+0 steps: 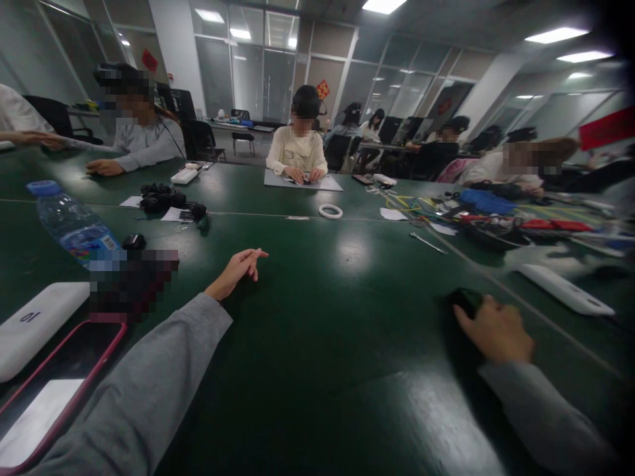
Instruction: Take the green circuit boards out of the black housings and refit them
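Note:
My left hand (241,270) is over the green table (317,317), left of the middle. Its index finger points to the right, the other fingers are partly bent, and nothing shows in it. Far to the right, my right hand (499,327) has its thumb and fingers around a small dark object (466,302). Blur and the hand itself hide what kind of thing it is. Left of my left forearm lies a phone with a red case (102,350), its lower screen reflecting white. A white power bank (42,324) is beside it.
A water bottle with a blue cap (74,221) leans at the left, near a small black case (133,242). Farther off are black cables (166,198), a white tape roll (330,211), a wrench (427,243) and a white device (565,289). Several people sit around.

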Demonstrator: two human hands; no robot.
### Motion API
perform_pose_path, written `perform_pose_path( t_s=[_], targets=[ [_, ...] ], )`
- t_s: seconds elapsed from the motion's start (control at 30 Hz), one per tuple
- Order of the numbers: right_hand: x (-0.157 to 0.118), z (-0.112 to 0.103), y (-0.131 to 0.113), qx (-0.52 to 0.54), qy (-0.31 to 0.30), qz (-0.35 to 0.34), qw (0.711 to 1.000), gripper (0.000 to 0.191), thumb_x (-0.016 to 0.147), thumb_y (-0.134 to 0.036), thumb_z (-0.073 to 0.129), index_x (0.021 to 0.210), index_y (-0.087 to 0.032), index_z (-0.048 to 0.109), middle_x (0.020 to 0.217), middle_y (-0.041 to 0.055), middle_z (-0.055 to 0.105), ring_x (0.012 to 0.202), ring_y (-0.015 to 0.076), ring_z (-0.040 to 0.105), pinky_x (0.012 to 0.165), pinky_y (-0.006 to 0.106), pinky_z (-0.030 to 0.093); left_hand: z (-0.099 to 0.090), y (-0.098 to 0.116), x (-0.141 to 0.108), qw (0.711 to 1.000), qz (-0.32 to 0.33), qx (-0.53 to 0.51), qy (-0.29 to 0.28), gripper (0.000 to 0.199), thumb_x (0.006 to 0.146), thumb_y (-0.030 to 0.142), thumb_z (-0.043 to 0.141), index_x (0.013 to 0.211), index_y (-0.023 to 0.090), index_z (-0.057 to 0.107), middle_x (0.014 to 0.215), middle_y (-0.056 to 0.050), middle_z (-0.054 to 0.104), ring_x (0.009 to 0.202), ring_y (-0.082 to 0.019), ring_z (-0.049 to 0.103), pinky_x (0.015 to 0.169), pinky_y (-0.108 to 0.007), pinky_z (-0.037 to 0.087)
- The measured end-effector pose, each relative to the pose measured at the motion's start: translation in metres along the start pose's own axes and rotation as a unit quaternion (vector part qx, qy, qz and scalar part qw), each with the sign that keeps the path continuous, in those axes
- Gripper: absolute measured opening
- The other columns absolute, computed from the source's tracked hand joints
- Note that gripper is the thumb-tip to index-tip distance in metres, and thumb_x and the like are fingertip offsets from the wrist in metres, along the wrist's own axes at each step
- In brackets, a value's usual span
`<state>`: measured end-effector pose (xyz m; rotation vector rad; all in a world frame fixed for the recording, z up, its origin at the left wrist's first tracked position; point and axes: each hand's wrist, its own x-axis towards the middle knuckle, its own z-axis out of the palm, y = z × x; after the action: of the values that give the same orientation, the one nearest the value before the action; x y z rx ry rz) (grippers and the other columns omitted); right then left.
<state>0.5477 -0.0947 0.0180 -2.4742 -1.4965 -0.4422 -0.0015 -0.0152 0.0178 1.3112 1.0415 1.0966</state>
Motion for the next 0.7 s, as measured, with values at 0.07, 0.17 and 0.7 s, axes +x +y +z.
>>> perform_pose_path(
  t_s=[0.07,0.17,0.7],
  targets=[
    [-0.002,0.0,-0.064,0.002,-0.014,-0.051,0.999,0.058,0.09,-0.048,0.048,0.128,-0.004,0.047,0.099,0.0272,0.053,0.092,0.0343,0.056,0.063,0.041,0.04,0.0,-0.001,-0.001,1.0,0.009,0.006,0.004,0.041,0.085,0.05,0.053,0.105,0.015,0.063,0.051,0.006,0.045,0.047,-0.009,0.051,0.052,-0.023,0.04],
    [-0.018,-0.008,-0.173,0.063,-0.005,-0.17,0.983,0.054,0.089,-0.037,0.053,0.132,-0.006,0.042,0.106,0.0225,0.055,0.097,0.0332,0.055,0.076,0.041,0.044,0.0,-0.003,-0.001,0.999,0.02,0.026,0.019,0.041,0.084,0.05,0.054,0.103,0.015,0.064,0.056,0.004,0.052,0.051,-0.01,0.053,0.053,-0.023,0.04],
    [-0.093,-0.017,-0.334,0.405,-0.029,-0.415,0.814,0.048,0.085,-0.04,0.064,0.124,-0.019,0.047,0.114,0.0114,0.053,0.106,0.0283,0.05,0.092,0.047,0.046,0.006,-0.007,0.006,0.997,0.039,0.063,-0.008,0.043,0.074,0.03,0.071,0.113,0.018,0.059,0.12,-0.009,0.062,0.111,-0.02,0.059,0.099,-0.04,0.044]
  ],
)
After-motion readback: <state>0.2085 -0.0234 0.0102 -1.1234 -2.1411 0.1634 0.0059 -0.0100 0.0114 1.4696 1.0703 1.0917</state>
